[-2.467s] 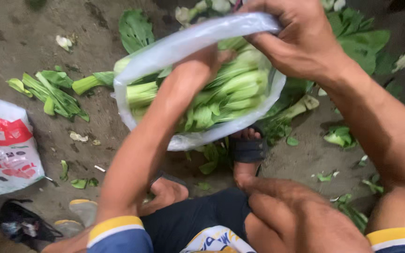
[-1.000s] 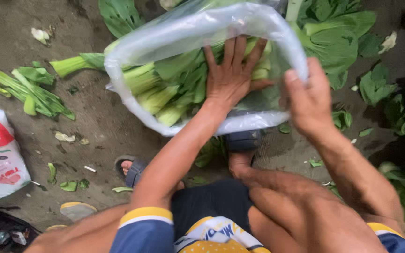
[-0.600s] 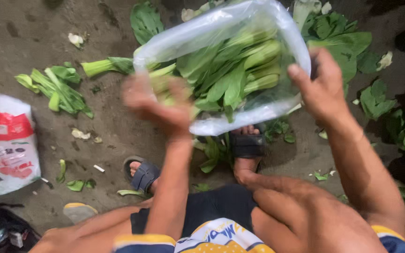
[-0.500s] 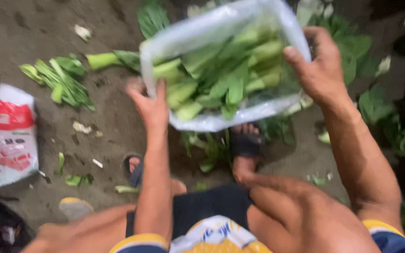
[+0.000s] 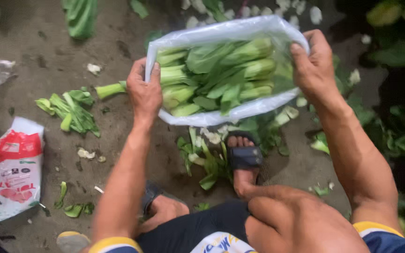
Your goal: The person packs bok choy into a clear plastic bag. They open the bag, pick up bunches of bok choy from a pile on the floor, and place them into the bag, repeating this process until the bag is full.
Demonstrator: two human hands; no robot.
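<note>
2 hands (image 5: pixel 145 93) (image 5: pixel 314 68) grip clear bag (image 5: pixel 221 33); red-white package (image 5: pixel 12 171) left.

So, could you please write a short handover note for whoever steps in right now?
Left hand: grips the left edge of the clear plastic bag, thumb over the rim.
Right hand: grips the bag's right edge; the bag is held off the ground between both hands.
Bag: packed with leafy green stalks lying on their sides, mouth open.
Done: the bag looks full.
Left: the bag is not closed; a loose bunch of greens lies on the ground to the left, trimmings by the sandalled foot, and a red and white sack lies at far left.
</note>
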